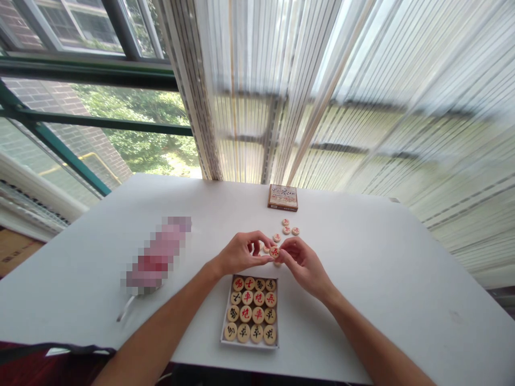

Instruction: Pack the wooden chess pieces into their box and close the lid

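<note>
Both my hands meet above the white table (362,268) and pinch one round wooden chess piece (274,251) with a red character. My left hand (241,253) holds its left edge, my right hand (301,262) its right edge, fingers curled. Just below them lies an open white box (250,311) filled with several rows of the same round pieces, marked in red and black. Several loose pieces (286,229) lie on the table beyond my hands.
A brown printed box lid (282,197) lies farther back near the striped curtain (362,91). A blurred pink object (156,257) lies at the left. The window (100,107) is at the far left.
</note>
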The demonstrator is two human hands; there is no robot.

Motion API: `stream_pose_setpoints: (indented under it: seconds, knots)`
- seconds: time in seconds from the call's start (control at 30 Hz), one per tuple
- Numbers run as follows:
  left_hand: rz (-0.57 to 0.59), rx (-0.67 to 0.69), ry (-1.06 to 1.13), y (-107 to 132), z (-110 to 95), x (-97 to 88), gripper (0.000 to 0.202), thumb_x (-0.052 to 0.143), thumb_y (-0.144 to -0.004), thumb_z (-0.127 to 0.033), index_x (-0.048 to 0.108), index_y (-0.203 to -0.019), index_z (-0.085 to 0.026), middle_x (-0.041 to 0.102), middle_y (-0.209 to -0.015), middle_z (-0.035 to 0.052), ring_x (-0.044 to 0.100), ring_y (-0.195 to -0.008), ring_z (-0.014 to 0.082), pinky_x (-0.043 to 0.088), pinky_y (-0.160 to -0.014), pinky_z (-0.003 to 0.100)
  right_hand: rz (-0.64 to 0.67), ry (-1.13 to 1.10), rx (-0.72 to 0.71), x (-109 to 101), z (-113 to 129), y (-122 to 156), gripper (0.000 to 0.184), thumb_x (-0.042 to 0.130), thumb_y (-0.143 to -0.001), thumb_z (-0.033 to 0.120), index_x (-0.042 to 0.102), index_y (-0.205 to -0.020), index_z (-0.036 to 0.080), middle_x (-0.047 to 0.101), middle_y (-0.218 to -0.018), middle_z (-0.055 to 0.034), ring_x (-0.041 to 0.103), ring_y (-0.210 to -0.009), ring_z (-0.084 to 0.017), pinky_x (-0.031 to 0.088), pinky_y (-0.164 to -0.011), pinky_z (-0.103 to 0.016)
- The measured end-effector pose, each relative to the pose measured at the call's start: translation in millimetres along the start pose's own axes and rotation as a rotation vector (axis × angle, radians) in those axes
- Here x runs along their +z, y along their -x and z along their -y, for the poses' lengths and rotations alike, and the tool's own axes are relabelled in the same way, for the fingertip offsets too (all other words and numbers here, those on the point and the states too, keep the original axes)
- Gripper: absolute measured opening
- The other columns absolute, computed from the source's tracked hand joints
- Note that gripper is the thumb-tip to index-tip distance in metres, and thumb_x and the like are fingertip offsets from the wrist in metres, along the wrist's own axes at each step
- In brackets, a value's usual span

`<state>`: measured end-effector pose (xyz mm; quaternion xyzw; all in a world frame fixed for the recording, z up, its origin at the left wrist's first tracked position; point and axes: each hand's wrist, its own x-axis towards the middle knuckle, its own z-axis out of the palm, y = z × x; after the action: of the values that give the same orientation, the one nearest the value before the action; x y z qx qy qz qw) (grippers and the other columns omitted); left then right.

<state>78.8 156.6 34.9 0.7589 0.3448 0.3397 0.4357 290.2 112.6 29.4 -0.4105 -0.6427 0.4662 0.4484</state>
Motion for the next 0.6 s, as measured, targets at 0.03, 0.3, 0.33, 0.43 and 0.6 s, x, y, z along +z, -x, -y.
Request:
stream_pose_setpoints:
  seconds: [0.03, 0.3, 0.33, 0.43, 0.6]
  knots:
    - [0.001, -0.001, -0.002, 0.0, 0.0, -0.1, 0.025, 0.078, -0.076, -0.034, 0.069, -0.094, -0.018, 0.073, -0.097, 0.0037, 0.053, -0.062, 0.009, 0.043, -0.056, 0.021, 0.003, -0.001, -0.003, 0.3, 0.9, 0.0, 0.022, 0.062, -0.094, 0.042, 0.055, -0.096, 0.021, 0.07, -0.085, -0.0047, 0.072, -0.082, -0.02, 0.059, -0.077, -0.036]
    - [-0.002, 0.005, -0.063, 0.3, -2.2, -1.3, 0.035, 0.079, -0.075, -0.038, 0.068, -0.103, -0.02, 0.072, -0.099, 0.0032, 0.06, -0.068, 0.0114, 0.045, -0.058, 0.022, -0.015, -0.03, -0.022, 0.0, 2.9, 0.0, 0.017, 0.063, -0.094, 0.037, 0.059, -0.102, 0.023, 0.072, -0.089, -0.0037, 0.072, -0.082, -0.019, 0.059, -0.079, -0.035]
    - [-0.006, 0.006, -0.068, 0.3, -2.9, -1.4, 0.035, 0.078, -0.075, -0.039, 0.068, -0.104, -0.021, 0.072, -0.098, 0.003, 0.06, -0.068, 0.0116, 0.045, -0.058, 0.022, -0.011, -0.033, -0.024, -0.6, 2.5, 0.0, 0.017, 0.062, -0.094, 0.037, 0.06, -0.104, 0.023, 0.073, -0.091, -0.0042, 0.072, -0.085, -0.02, 0.06, -0.08, -0.035]
    - [-0.042, 0.014, -0.087, 0.2, -4.6, -1.9, 0.03, 0.074, -0.08, -0.04, 0.069, -0.103, -0.02, 0.071, -0.089, 0.0019, 0.059, -0.067, 0.0115, 0.044, -0.057, 0.022, -0.015, -0.033, -0.031, -2.5, 0.1, -0.5, 0.019, 0.061, -0.095, 0.037, 0.065, -0.106, 0.023, 0.073, -0.1, -0.0065, 0.072, -0.093, -0.021, 0.06, -0.085, -0.037]
    - [-0.115, 0.007, -0.09, -1.2, 0.1, -6.1, 0.031, 0.063, -0.09, -0.044, 0.068, -0.101, -0.016, 0.071, -0.082, 0.0038, 0.059, -0.063, 0.0112, 0.044, -0.056, 0.021, -0.034, -0.024, -0.047, -5.4, -4.2, -2.1, 0.02, 0.059, -0.096, 0.036, 0.067, -0.107, 0.022, 0.071, -0.103, -0.0075, 0.072, -0.091, -0.021, 0.06, -0.086, -0.038]
